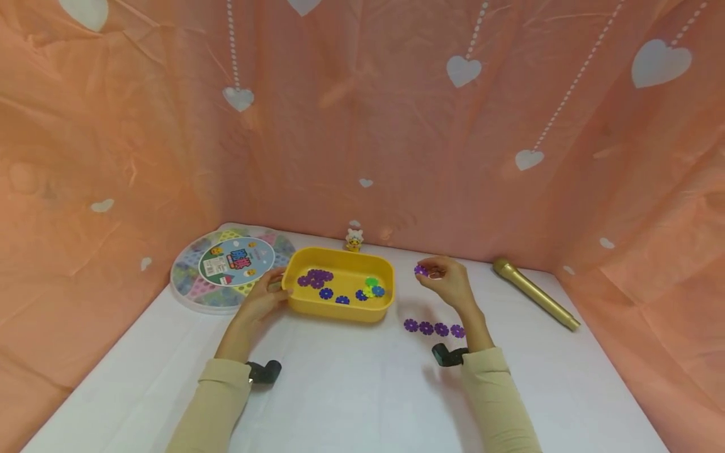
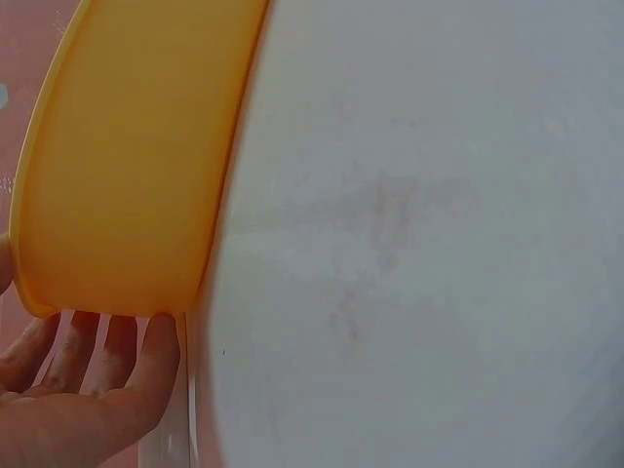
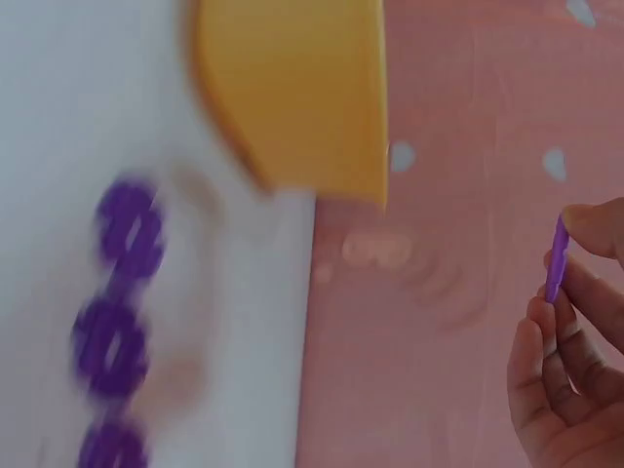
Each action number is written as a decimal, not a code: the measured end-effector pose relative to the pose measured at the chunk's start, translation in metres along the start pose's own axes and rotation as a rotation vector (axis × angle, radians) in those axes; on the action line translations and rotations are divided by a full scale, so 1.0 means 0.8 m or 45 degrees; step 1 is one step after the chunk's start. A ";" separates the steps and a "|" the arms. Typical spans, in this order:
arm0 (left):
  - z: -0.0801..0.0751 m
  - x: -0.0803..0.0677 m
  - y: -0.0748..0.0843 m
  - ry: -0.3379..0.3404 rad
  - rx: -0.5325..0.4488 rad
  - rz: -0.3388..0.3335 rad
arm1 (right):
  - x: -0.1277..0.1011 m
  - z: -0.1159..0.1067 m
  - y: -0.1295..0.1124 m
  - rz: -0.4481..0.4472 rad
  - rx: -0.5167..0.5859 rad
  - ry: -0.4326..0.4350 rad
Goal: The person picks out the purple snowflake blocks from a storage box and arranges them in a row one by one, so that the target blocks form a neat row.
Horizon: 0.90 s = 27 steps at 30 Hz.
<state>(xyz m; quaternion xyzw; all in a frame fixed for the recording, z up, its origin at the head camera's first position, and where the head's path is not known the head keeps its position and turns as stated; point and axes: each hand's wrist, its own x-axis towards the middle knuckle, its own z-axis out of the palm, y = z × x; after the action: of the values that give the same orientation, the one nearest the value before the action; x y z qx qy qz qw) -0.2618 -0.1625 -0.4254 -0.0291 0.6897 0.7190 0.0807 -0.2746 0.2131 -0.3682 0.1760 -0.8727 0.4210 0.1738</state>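
- The white surface (image 1: pixel 351 390) carries everything, walled at its back and sides by a pink cloth backdrop (image 1: pixel 362 126) printed with white hearts.
- A round game board (image 1: pixel 229 267) lies at the back left corner, just left of the tray.
- The yellow tray (image 1: pixel 338 283) sits near the back edge at centre; my left hand (image 1: pixel 262 302) rests against its left end, fingers (image 2: pixel 107 361) straight along the wall, I judge to steady it.
- A gold microphone (image 1: pixel 535 294) lies slantwise toward the back right corner.
- My right hand (image 1: pixel 447 280) hovers right of the tray, fingers clamped on a purple flower disc (image 1: pixel 421 270), held edge-on.
- Four purple discs in a row (image 1: pixel 433 328) lie in front of that hand, apparently lined up as sorted.
- Purple, blue and green discs (image 1: pixel 340 288) lie in the tray.
- A small figurine (image 1: pixel 354 240) stands behind the tray.
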 end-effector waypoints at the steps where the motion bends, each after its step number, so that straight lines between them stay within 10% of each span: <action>1: 0.000 0.000 0.000 0.001 -0.004 -0.003 | -0.006 -0.007 0.005 0.019 -0.010 0.001; 27: -0.002 -0.001 0.001 -0.005 0.010 0.017 | -0.118 -0.075 0.101 0.375 -0.349 -0.149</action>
<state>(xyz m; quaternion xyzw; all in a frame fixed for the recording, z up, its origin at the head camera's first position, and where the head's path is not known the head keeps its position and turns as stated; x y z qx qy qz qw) -0.2613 -0.1640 -0.4249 -0.0228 0.6924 0.7169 0.0774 -0.2193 0.3226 -0.4300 0.0453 -0.9468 0.3081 0.0816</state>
